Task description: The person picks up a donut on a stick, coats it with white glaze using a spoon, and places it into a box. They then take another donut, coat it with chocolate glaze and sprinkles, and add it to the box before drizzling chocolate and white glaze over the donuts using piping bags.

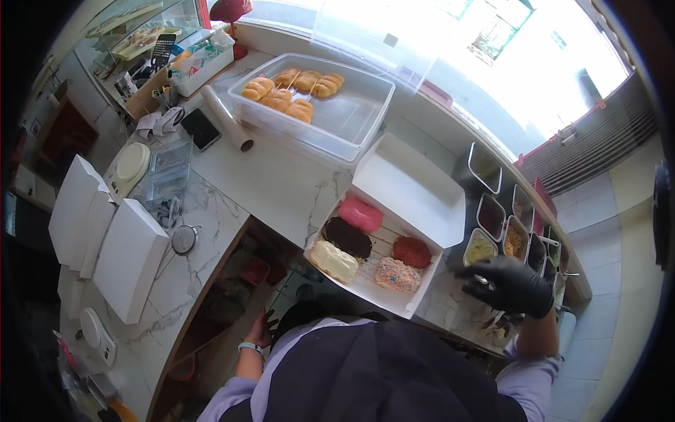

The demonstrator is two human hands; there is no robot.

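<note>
My right hand (512, 287), in a black glove, is closed, with a small shiny bit showing at its fingers; I cannot tell what it holds. It is over the counter, right of an open white box (325, 276) and close to the metal topping containers (480, 247). In the box lie a pink-glazed doughnut (360, 214), a dark chocolate one (346, 238), a cream-coated one (334, 261), a red one (411, 252) and a sprinkle-covered one (399, 275). My left hand (261, 329), bare, hangs low beside my body with its fingers apart.
Behind the box, a clear plastic tub (351, 116) holds several skewered bread rolls (287, 98). A cardboard-cored film roll (228, 119) and a phone (201, 129) lie to its left. Folded white boxes (130, 260), a small strainer (185, 240) and scales (129, 165) occupy the left counter.
</note>
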